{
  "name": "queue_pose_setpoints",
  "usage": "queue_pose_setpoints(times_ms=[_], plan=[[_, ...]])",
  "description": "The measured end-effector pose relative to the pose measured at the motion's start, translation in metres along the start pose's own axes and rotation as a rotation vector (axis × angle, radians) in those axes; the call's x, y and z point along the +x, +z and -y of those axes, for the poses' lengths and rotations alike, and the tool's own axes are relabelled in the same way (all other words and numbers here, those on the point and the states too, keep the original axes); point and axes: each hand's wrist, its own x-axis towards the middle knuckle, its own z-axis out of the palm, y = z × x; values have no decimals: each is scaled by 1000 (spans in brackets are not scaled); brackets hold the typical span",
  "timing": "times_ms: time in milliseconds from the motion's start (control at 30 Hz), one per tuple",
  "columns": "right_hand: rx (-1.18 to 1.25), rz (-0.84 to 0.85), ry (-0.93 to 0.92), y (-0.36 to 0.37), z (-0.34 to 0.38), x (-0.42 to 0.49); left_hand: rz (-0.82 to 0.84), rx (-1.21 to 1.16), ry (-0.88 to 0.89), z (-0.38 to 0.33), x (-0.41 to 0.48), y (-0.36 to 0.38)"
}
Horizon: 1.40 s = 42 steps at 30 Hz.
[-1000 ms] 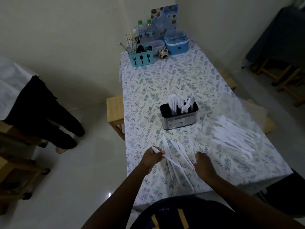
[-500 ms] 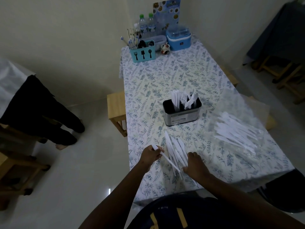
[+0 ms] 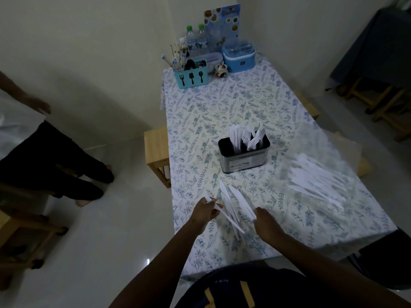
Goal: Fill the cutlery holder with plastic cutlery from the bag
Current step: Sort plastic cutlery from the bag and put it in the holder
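A steel cutlery holder (image 3: 244, 160) stands mid-table with several white plastic pieces (image 3: 246, 137) upright in it. To its right lies a clear plastic bag (image 3: 333, 161) with white cutlery (image 3: 315, 181) inside. Near the front edge, my left hand (image 3: 205, 211) pinches one white plastic knife (image 3: 229, 220) that slants down to the right. My right hand (image 3: 266, 223) grips the ends of several white knives (image 3: 235, 196) fanned out on the cloth between both hands.
The floral tablecloth (image 3: 222, 112) covers the table. At the far end stand a blue cutlery caddy (image 3: 191, 77), water bottles (image 3: 196, 42), a blue container (image 3: 239, 55) and a menu card (image 3: 222, 23). A wooden stool (image 3: 155, 150) sits left; another person (image 3: 44, 156) stands left.
My right hand has slid left and closed on the fanned knives, bunching them together. My left hand keeps its knife. The other person's hand has come into view at the left.
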Motion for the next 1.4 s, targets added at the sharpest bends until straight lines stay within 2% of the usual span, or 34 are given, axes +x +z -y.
queue_pose_setpoints(times_ms=[267,433,533,633,833,1033,1200,1300,1400], plan=[[307,-37,47,-26,0,-7,20,41,-16,-1,6,15],[605,29,90,-45,2,-15,37,18,-16,-5,7,26],[672,94,57,-52,2,-17,63,-42,-23,-9,7,31],[633,171,17,-54,1,-17,95,-139,-13,-13,5,37],[559,184,-16,-64,-2,-13,122,-284,-46,-22,5,42],[472,189,-57,-71,-4,-10,68,-193,1,-18,11,49],[392,84,-109,-75,-8,-5,23,-124,30,-17,11,54],[300,44,-148,-83,-4,-5,47,-101,47,-15,6,58],[260,91,-154,-84,-3,-4,97,-104,75,-11,5,62]])
